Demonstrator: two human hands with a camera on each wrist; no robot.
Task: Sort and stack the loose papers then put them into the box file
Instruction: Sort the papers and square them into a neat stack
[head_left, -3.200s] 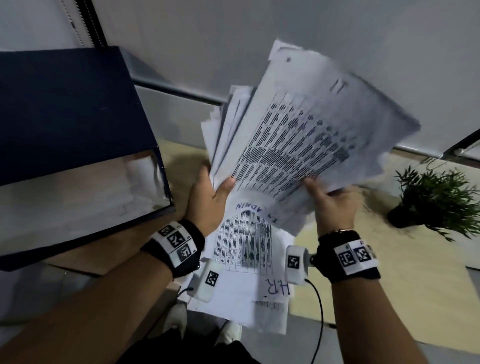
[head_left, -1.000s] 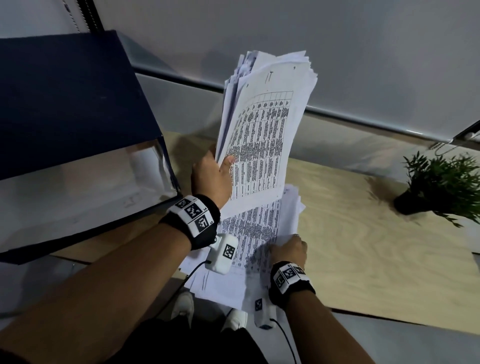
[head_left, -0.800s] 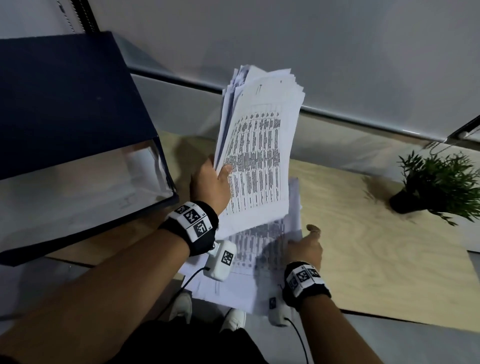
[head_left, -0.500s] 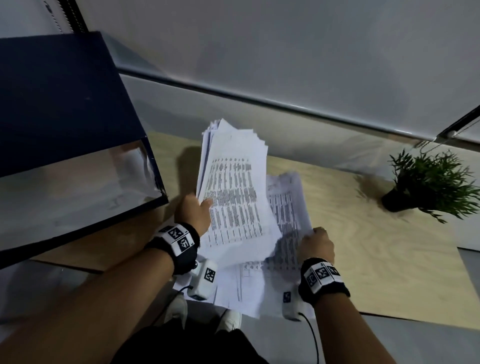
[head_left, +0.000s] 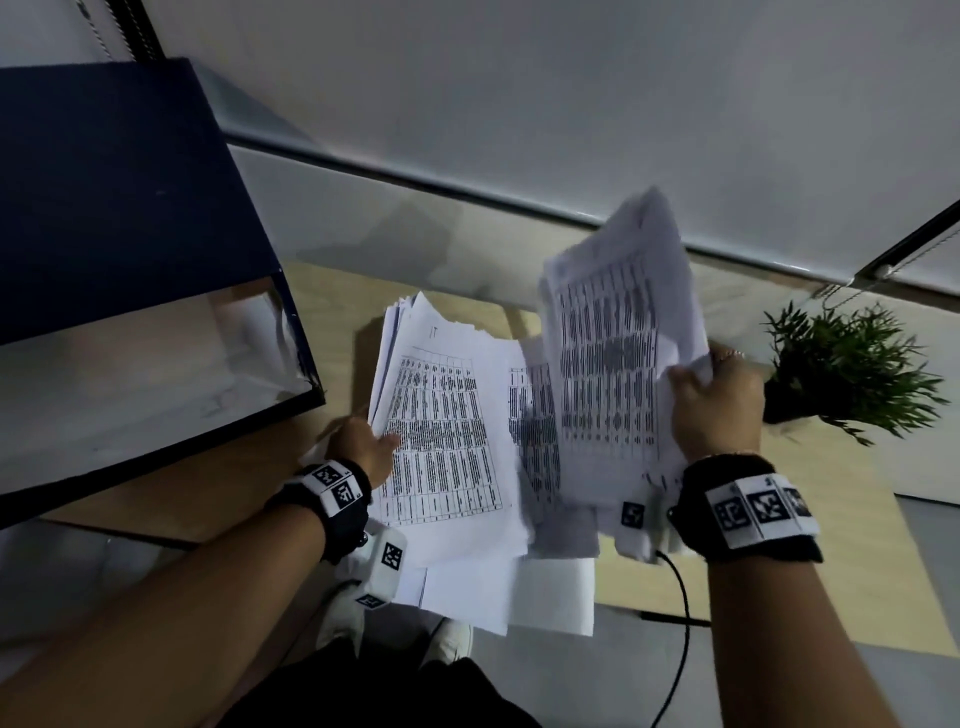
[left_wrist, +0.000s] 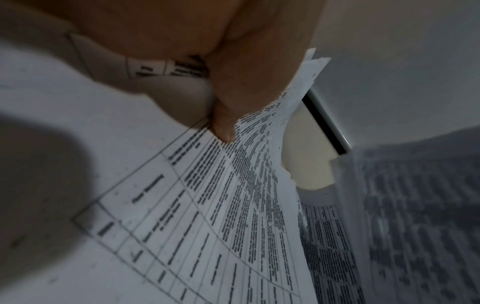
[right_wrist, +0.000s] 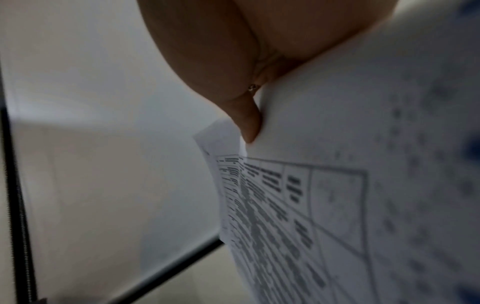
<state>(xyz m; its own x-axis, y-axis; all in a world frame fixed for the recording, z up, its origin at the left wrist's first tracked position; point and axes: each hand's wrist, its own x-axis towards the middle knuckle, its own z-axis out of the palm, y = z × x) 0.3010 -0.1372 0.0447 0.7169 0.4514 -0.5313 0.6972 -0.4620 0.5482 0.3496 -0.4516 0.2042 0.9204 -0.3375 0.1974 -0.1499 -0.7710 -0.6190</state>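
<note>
Wooden desk (head_left: 857, 561), papers (head_left: 447, 436) gripped between both hands (head_left: 714, 402).

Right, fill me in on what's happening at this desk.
A person is sorting printed papers on a wooden desk. The left hand grips a thick stack with a sheet marked "IT" on top, low over the desk. The right hand holds a smaller bundle raised. The open box file on the left holds none of these papers yet.

hands (head_left: 363, 452): 2 | paper stacks (head_left: 447, 431): 2, one per hand | box file (head_left: 130, 249): 1, left of hands | potted plant (head_left: 852, 364): 1, right
</note>
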